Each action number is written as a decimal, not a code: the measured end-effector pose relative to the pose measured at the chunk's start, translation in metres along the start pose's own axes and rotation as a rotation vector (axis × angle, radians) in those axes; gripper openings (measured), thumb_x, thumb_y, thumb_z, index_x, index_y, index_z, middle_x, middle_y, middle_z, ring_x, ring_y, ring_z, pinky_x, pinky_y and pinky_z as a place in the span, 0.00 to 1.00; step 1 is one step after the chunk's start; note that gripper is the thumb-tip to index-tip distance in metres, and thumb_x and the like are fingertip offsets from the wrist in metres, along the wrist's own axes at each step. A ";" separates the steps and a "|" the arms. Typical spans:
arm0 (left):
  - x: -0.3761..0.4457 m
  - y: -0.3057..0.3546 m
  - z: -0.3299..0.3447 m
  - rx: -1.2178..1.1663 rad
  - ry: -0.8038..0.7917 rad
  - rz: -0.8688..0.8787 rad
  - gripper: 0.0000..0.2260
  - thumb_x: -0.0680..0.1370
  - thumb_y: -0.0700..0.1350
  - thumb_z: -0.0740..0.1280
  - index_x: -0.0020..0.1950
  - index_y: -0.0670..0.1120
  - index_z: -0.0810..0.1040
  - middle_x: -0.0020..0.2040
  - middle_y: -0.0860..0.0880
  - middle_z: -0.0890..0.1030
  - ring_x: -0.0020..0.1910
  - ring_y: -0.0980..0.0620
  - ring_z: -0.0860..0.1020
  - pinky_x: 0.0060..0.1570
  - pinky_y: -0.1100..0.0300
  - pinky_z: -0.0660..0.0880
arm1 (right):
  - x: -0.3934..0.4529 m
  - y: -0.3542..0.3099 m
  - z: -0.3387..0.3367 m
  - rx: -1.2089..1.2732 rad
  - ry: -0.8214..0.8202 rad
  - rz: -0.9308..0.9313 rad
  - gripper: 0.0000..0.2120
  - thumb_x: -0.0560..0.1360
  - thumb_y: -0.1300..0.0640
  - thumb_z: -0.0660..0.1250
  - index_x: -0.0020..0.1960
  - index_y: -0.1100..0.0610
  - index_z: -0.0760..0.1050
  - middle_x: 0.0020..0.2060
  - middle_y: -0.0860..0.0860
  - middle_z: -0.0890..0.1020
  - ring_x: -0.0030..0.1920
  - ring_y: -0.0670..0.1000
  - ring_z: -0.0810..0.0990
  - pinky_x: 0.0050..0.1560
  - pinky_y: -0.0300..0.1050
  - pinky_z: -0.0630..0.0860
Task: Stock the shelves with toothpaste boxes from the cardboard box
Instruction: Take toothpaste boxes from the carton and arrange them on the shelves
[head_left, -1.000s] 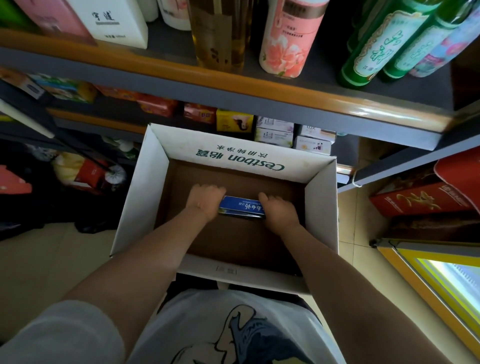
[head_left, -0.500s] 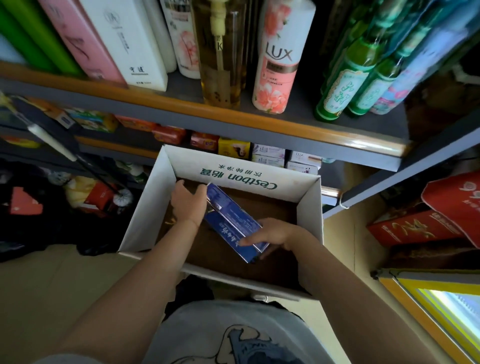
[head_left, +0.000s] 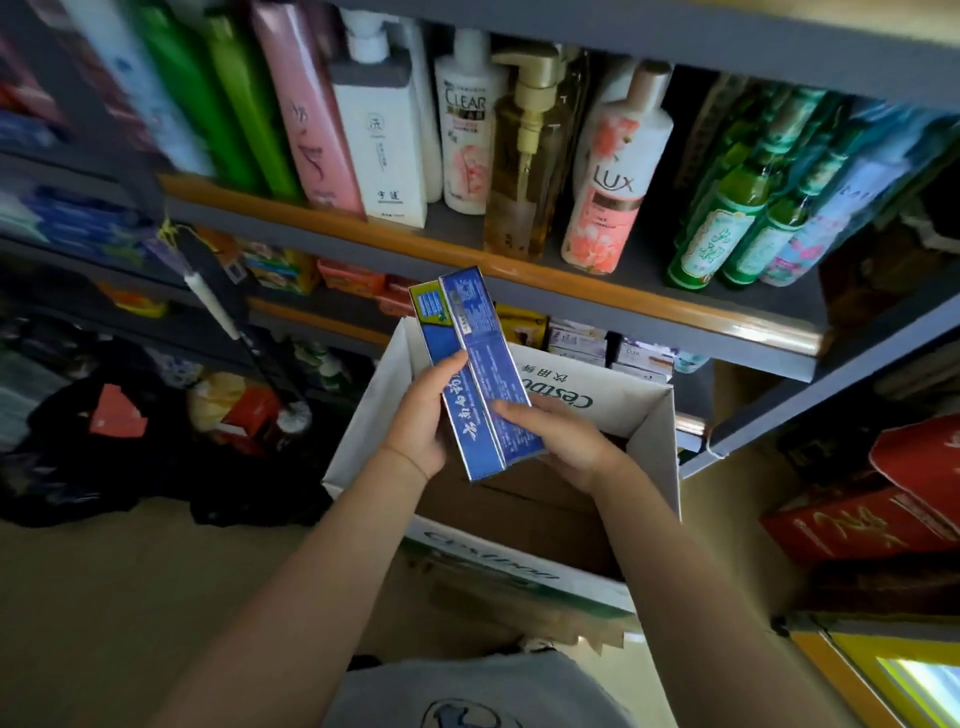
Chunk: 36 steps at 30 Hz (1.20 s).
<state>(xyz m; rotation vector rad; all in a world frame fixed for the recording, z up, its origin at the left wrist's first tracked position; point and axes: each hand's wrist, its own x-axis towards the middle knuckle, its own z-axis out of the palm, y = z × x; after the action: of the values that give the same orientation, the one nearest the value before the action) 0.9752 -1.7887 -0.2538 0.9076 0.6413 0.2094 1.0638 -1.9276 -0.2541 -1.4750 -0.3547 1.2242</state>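
Note:
Two long blue toothpaste boxes (head_left: 480, 364) are held together, raised above the open white cardboard box (head_left: 649, 431) and pointing up toward the shelves. My left hand (head_left: 423, 415) grips them from the left side, thumb across the front. My right hand (head_left: 558, 436) holds their lower right edge with fingers curled underneath. The brown inside of the cardboard box shows below my hands. The grey shelf with an orange front edge (head_left: 597, 291) runs just beyond the upper ends of the toothpaste boxes.
Shampoo and body-wash bottles (head_left: 608, 171) and green bottles (head_left: 727, 218) fill the shelf above. A lower shelf behind the cardboard box carries small soap packets (head_left: 576, 338). Red cartons (head_left: 872, 519) sit at the right, dark bags and clutter (head_left: 156, 426) on the floor at left.
Both hands lifted the two toothpaste boxes out of the cardboard box and turned them upright toward the shelves. My view tilted up, showing more of the bottle shelf.

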 end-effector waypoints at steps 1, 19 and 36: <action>-0.005 0.011 -0.007 -0.006 -0.013 0.017 0.09 0.81 0.48 0.63 0.58 0.49 0.80 0.52 0.46 0.85 0.51 0.47 0.83 0.58 0.46 0.77 | 0.000 -0.007 0.010 -0.014 0.030 -0.038 0.18 0.73 0.51 0.72 0.61 0.56 0.77 0.52 0.53 0.85 0.52 0.52 0.84 0.53 0.47 0.78; -0.147 0.193 -0.359 -0.298 0.069 0.142 0.17 0.74 0.52 0.67 0.58 0.44 0.81 0.50 0.43 0.85 0.45 0.47 0.84 0.45 0.52 0.82 | 0.092 -0.053 0.448 -0.562 0.111 -0.218 0.18 0.74 0.51 0.72 0.55 0.57 0.67 0.47 0.47 0.78 0.41 0.40 0.79 0.32 0.29 0.71; -0.111 0.294 -0.537 -0.279 0.293 0.198 0.26 0.81 0.63 0.56 0.66 0.45 0.79 0.63 0.42 0.81 0.60 0.43 0.80 0.60 0.47 0.75 | 0.234 -0.093 0.590 -0.329 0.033 -0.196 0.21 0.79 0.37 0.59 0.54 0.54 0.76 0.47 0.51 0.84 0.47 0.51 0.84 0.53 0.49 0.79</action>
<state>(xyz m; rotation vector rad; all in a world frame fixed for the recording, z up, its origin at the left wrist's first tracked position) 0.5930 -1.2999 -0.2144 0.6741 0.7706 0.6035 0.7139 -1.3948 -0.1864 -1.6921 -0.6871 1.0165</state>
